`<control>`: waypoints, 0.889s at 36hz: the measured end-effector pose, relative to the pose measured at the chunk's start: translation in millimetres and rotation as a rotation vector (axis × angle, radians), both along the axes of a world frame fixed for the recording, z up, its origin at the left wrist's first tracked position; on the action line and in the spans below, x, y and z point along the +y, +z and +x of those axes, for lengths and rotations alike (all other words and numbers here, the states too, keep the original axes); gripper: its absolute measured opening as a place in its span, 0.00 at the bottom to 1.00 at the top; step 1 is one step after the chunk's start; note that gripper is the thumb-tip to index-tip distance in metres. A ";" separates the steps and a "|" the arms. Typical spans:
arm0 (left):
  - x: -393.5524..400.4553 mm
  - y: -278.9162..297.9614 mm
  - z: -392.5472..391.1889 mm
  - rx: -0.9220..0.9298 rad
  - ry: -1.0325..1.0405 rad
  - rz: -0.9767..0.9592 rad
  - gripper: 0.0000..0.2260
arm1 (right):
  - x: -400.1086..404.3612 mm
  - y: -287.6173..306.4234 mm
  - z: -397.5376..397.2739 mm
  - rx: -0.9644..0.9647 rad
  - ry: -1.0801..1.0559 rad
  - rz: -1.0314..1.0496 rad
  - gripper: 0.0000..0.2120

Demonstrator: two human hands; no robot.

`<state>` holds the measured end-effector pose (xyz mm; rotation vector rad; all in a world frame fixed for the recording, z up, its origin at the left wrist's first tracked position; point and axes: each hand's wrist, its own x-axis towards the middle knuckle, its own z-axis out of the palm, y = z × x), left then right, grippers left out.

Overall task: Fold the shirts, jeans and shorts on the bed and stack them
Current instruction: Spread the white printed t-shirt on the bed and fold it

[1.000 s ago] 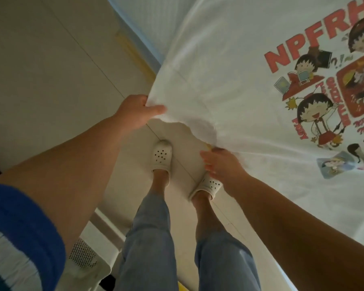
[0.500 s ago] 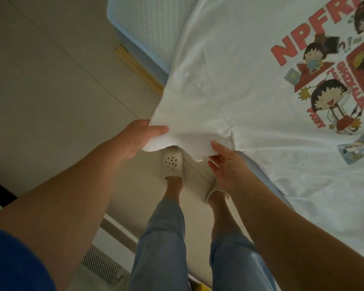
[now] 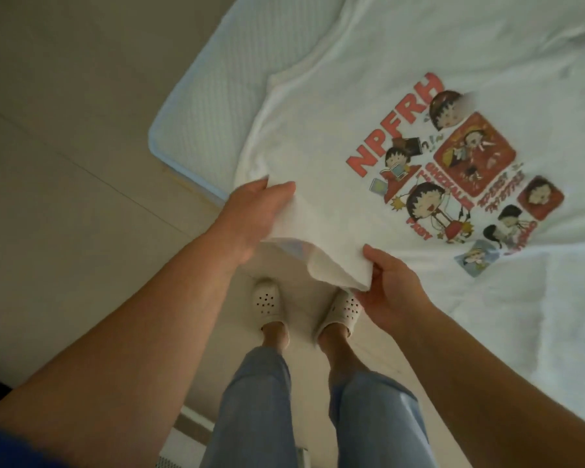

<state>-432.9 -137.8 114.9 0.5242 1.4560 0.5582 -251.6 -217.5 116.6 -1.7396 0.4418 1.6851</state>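
Observation:
A white T-shirt (image 3: 318, 136) with red "NPFRH" lettering and cartoon prints lies spread face up on the bed (image 3: 196, 96). Its near sleeve hangs over the bed's edge above my feet. My left hand (image 3: 254, 217) grips the left side of that sleeve, thumb on top of the fabric. My right hand (image 3: 389, 285) pinches the sleeve's lower right corner between thumb and fingers. The sleeve is lifted slightly off the mattress between the two hands.
The bed's pale blue quilted corner (image 3: 169, 143) juts out at the left. Beige floor tiles (image 3: 65, 163) lie left of it. My feet in white clogs (image 3: 267, 302) stand close to the bed. More white fabric (image 3: 537, 332) covers the bed at right.
The view has tilted up, showing more of the bed and shirt. Both hands have carried the sleeve up and to the right, towards the shirt's body.

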 end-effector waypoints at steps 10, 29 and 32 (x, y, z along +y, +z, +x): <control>134.2 -50.4 96.4 0.168 0.040 -0.039 0.10 | 116.7 -40.4 72.8 -0.016 -0.031 0.176 0.09; 166.6 -57.4 120.1 0.159 -0.248 -0.048 0.11 | 148.0 -70.9 119.2 -0.865 0.997 0.245 0.36; 155.2 -57.3 105.5 0.253 -0.206 0.049 0.04 | 149.0 -70.2 111.6 -1.015 1.058 0.283 0.40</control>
